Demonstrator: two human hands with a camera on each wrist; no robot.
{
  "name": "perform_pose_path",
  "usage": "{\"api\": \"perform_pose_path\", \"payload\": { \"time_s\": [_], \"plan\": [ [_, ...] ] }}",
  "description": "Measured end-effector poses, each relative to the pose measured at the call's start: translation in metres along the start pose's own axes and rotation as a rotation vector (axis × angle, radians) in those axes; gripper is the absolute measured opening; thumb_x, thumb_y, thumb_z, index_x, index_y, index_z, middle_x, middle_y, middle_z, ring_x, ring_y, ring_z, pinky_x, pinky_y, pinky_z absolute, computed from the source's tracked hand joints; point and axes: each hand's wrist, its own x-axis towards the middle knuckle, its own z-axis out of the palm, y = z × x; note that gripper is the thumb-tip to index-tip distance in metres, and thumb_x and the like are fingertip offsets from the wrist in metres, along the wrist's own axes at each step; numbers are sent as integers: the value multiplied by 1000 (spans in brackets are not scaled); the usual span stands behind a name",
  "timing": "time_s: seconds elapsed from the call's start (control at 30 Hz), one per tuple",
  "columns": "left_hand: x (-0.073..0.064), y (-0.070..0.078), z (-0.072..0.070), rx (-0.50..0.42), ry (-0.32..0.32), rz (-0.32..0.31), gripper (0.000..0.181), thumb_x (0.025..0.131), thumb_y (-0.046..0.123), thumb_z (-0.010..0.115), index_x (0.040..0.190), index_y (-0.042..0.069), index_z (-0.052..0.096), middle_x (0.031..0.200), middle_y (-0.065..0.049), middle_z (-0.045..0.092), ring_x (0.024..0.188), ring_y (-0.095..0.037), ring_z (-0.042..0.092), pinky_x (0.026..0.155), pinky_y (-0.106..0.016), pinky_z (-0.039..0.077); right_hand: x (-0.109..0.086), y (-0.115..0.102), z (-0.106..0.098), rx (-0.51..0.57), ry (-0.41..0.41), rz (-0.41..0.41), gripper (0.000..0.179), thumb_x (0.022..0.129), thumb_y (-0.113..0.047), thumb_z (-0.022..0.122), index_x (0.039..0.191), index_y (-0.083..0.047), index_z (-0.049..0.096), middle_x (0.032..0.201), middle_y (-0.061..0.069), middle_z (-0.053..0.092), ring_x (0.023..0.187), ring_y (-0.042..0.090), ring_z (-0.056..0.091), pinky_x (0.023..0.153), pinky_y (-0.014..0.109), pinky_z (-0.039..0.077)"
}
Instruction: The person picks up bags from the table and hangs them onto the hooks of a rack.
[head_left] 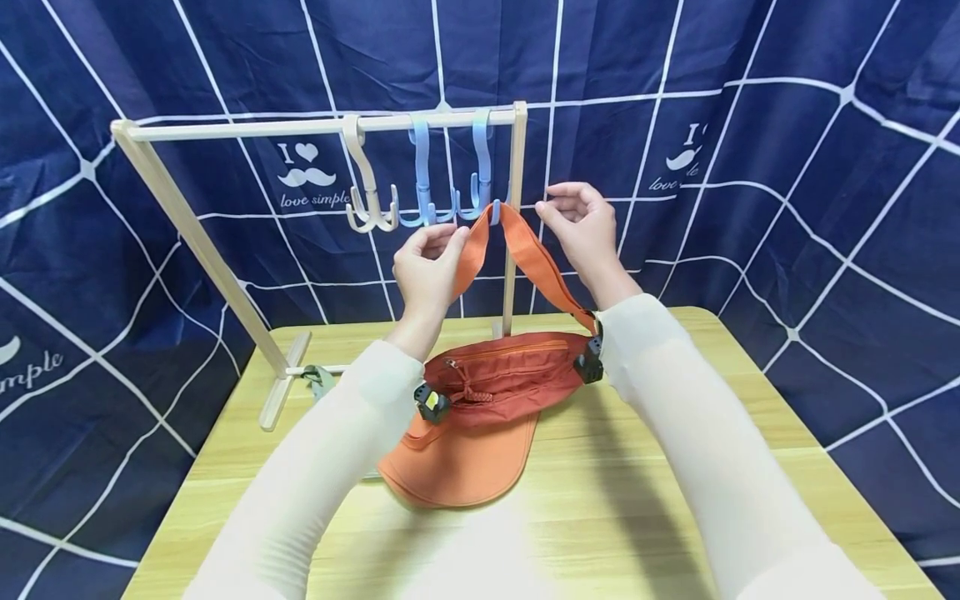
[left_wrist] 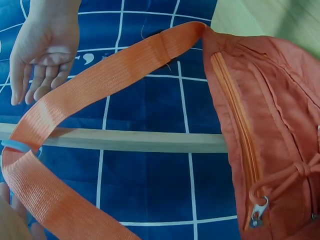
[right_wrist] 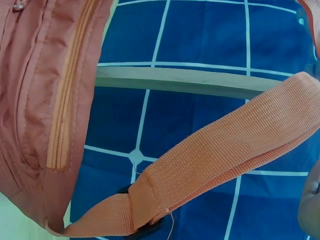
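Observation:
An orange strap (head_left: 529, 254) hangs over the lower prong of the right blue hook (head_left: 482, 171). From it the rust-red waist bag (head_left: 517, 371) hangs low over the table, its black buckles (head_left: 589, 363) at the ends. My left hand (head_left: 426, 271) is at the strap's left side, thumb tip right at its edge; in the left wrist view its fingers (left_wrist: 18, 207) show beside the flat webbing. To the right, apart from the strap, my right hand (head_left: 587, 229) is raised with fingers loosely bent and nothing in them. The bag's zipper (left_wrist: 245, 145) is closed.
A wooden rack (head_left: 247, 127) also bears a beige hook (head_left: 369, 187) and another blue hook (head_left: 422, 179). Below the bag, an orange cap brim (head_left: 465, 471) lies on the wooden table (head_left: 750, 500). Grey-green fabric (head_left: 319, 381) lies near the rack's left foot. Blue grid curtains surround the table.

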Motion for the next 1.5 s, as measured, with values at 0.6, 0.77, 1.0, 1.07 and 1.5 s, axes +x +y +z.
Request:
{"api": "perform_pose_path", "payload": {
  "time_s": [0.6, 0.77, 1.0, 1.07, 1.5],
  "plan": [
    [-3, -11, -38, 23, -32, 45, 22, 83, 19, 76, 95, 1, 73, 86, -9, 70, 72, -11, 60, 68, -25, 46, -33, -35, -5, 22, 41, -134, 28, 85, 1, 67, 109, 13, 58, 84, 0, 61, 74, 8, 55, 72, 20, 44],
    [-6, -16, -49, 30, -56, 52, 22, 82, 18, 76, 94, 1, 73, 85, -10, 70, 70, -9, 59, 67, -23, 46, -40, -33, -5, 34, 52, -164, 29, 85, 3, 66, 108, 15, 57, 84, 2, 61, 72, 7, 55, 69, 20, 43],
    [-12, -26, -68, 48, -83, 69, 21, 81, 17, 77, 93, 0, 73, 85, -12, 70, 69, -7, 59, 67, -23, 44, -52, -29, 0, 95, 53, -163, 27, 83, 6, 67, 106, 17, 56, 80, 0, 61, 69, 7, 56, 66, 20, 45],
    [-14, -30, -74, 44, -90, 61, 21, 81, 16, 77, 93, -1, 72, 86, -13, 70, 69, -7, 59, 66, -20, 44, -56, -28, 3, 106, 47, -154, 28, 82, 7, 67, 106, 17, 57, 79, -1, 61, 68, 7, 56, 65, 20, 45],
    [-40, -19, -105, 31, -143, -22, 19, 82, -1, 72, 94, -14, 66, 78, -6, 68, 68, -3, 56, 60, -16, 44, -86, -20, 22, 143, -56, -118, 24, 84, 8, 66, 104, 18, 57, 80, 4, 61, 69, 6, 56, 63, 20, 43]
  ]
}}
